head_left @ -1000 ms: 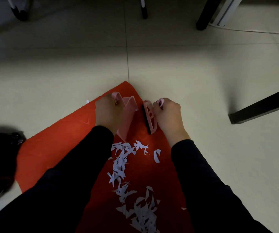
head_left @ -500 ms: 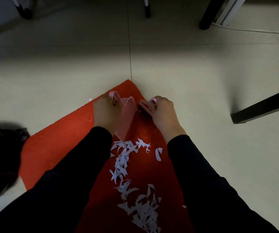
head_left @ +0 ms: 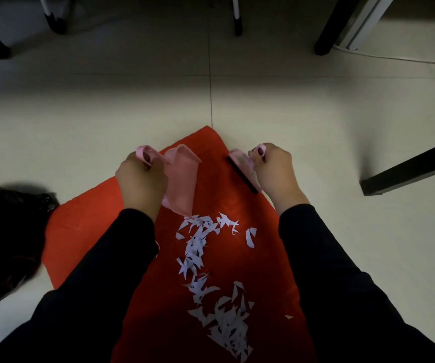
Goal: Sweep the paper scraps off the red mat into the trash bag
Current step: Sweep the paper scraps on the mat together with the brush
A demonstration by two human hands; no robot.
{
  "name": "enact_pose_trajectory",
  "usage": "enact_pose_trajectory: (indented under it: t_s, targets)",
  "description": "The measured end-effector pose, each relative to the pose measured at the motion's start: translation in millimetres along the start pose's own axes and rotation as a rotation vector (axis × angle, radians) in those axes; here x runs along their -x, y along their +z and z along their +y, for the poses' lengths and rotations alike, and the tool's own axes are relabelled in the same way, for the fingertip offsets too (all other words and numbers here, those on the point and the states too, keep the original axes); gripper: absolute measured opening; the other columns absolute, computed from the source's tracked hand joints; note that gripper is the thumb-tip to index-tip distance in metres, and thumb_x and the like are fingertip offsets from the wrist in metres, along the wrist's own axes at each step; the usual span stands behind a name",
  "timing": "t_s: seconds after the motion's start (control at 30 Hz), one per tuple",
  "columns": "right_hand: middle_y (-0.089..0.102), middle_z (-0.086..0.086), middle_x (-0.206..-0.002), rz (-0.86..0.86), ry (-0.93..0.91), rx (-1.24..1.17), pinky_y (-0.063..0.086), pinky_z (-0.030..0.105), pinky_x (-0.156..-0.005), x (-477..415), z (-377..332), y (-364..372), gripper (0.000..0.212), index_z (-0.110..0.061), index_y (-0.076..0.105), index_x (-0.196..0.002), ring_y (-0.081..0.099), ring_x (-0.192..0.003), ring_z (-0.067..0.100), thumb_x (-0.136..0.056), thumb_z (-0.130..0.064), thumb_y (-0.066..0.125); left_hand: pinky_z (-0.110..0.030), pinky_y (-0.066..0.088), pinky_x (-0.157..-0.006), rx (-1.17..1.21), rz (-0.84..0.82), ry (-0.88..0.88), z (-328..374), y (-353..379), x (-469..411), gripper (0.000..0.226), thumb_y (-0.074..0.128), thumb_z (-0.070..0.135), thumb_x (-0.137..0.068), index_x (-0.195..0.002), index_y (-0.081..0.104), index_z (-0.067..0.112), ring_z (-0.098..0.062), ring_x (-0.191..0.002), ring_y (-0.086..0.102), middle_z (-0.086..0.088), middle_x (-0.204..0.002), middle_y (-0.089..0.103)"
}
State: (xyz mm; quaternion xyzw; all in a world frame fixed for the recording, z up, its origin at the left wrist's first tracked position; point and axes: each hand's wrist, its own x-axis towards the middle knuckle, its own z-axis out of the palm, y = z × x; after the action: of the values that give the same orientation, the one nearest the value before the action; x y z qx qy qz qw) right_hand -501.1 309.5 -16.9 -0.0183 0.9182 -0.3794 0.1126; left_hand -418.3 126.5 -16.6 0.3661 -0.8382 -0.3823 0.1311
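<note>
While the paper scraps (head_left: 198,247) lie unswept down the middle of the red mat (head_left: 85,226), both hands hold tools at its far end.

The left hand (head_left: 141,182) curls its fingers round the looped handle of a pink dustpan (head_left: 182,179), lip aimed at the nearest scraps, probably to catch them. The right hand (head_left: 274,171) grips a pink brush (head_left: 242,169), dark bristles down at the mat's right edge, seemingly poised to sweep. The black trash bag (head_left: 4,231) waits just off the mat's left side. In this dim light, I can read no writing.
</note>
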Motion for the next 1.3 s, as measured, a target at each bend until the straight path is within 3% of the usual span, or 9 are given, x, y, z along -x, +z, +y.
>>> enact_pose_trajectory:
  t_s: [0.1,0.23,0.37,0.5,0.57,0.63,0.7,1.17,1.3]
  targets:
    - [0.049,0.000,-0.067,-0.089,0.001,-0.028,0.034,0.009,-0.046,11.8,0.5,10.5,0.025,0.004,0.061,-0.093,0.045,-0.057,0.009,-0.096,-0.016,0.047,-0.023,0.026,-0.046,0.045,0.021,-0.036,-6.3,-7.7,2.6,0.030,0.044,0.003,-0.088,-0.059,0.044,0.012,-0.014,-0.049,0.035,0.001,-0.054,0.040]
    - [0.050,0.001,-0.070,-0.223,-0.026,0.092,0.033,0.012,-0.047,30.2,1.9,26.5,0.024,0.001,0.063,-0.096,0.041,-0.054,0.008,-0.095,-0.019,0.049,-0.012,0.030,-0.038,0.059,0.059,-0.049,-14.5,-18.8,7.1,0.037,0.044,0.003,-0.088,-0.055,0.036,0.017,-0.009,-0.045,0.035,0.001,-0.053,0.038]
    - [0.063,0.014,-0.090,-0.209,-0.042,0.049,0.043,0.030,-0.059,39.1,-3.7,22.1,0.019,-0.003,0.065,-0.096,0.056,-0.068,0.023,-0.094,-0.016,0.050,-0.009,0.031,-0.036,0.096,0.076,-0.059,-19.3,-28.2,14.5,0.039,0.044,0.003,-0.089,-0.053,0.035,0.016,-0.005,-0.036,0.044,0.000,-0.050,0.037]
    - [0.064,0.014,-0.089,-0.142,-0.096,0.034,0.038,0.023,-0.055,36.9,-10.0,18.4,0.020,-0.004,0.066,-0.092,0.055,-0.069,0.020,-0.094,-0.017,0.051,-0.008,0.031,-0.037,0.094,0.104,-0.080,-27.8,-35.2,18.3,0.038,0.045,0.004,-0.088,-0.054,0.033,0.015,-0.009,-0.043,0.035,0.000,-0.051,0.037]
    - [0.066,0.020,-0.097,-0.206,-0.146,0.054,0.042,0.030,-0.066,41.3,-11.1,25.9,0.024,0.004,0.066,-0.093,0.060,-0.086,0.031,-0.093,-0.016,0.053,-0.009,0.031,-0.037,0.095,0.121,-0.086,-32.6,-39.7,20.9,0.038,0.046,0.004,-0.088,-0.053,0.034,0.015,-0.010,-0.045,0.033,0.000,-0.051,0.038]
    - [0.065,0.020,-0.099,-0.322,-0.168,0.104,0.040,0.025,-0.074,51.6,-11.3,34.1,0.027,0.006,0.066,-0.097,0.060,-0.090,0.029,-0.092,-0.017,0.053,-0.008,0.032,-0.038,0.093,0.133,-0.093,-35.1,-44.5,24.3,0.038,0.045,0.005,-0.089,-0.054,0.035,0.016,-0.009,-0.044,0.035,0.000,-0.051,0.038]
    - [0.061,0.011,-0.092,-0.410,-0.200,0.193,0.037,0.015,-0.064,62.3,-9.1,41.4,0.026,0.003,0.067,-0.098,0.055,-0.077,0.015,-0.093,-0.019,0.053,-0.008,0.033,-0.039,0.100,0.150,-0.105,-39.7,-51.4,27.7,0.037,0.045,0.005,-0.089,-0.055,0.036,0.015,-0.009,-0.042,0.042,0.000,-0.052,0.040]
    - [0.067,0.014,-0.093,-0.125,-0.213,0.092,0.037,0.026,-0.069,67.6,-16.5,52.6,0.018,-0.002,0.069,-0.090,0.059,-0.087,0.027,-0.091,-0.008,0.051,-0.026,0.025,-0.046,0.156,0.234,-0.188,-70.7,-75.7,49.0,0.019,0.046,0.012,-0.092,-0.073,0.051,0.010,-0.005,-0.049,0.038,0.006,-0.055,0.044]
    - [0.066,0.017,-0.103,-0.078,-0.213,0.130,0.035,0.024,-0.077,55.8,-12.7,60.8,0.018,-0.002,0.069,-0.097,0.058,-0.096,0.031,-0.091,-0.009,0.053,-0.013,0.030,-0.041,0.162,0.213,-0.208,-72.1,-70.6,46.3,0.018,0.045,0.012,-0.093,-0.077,0.053,0.007,-0.005,-0.049,0.037,0.005,-0.056,0.043]
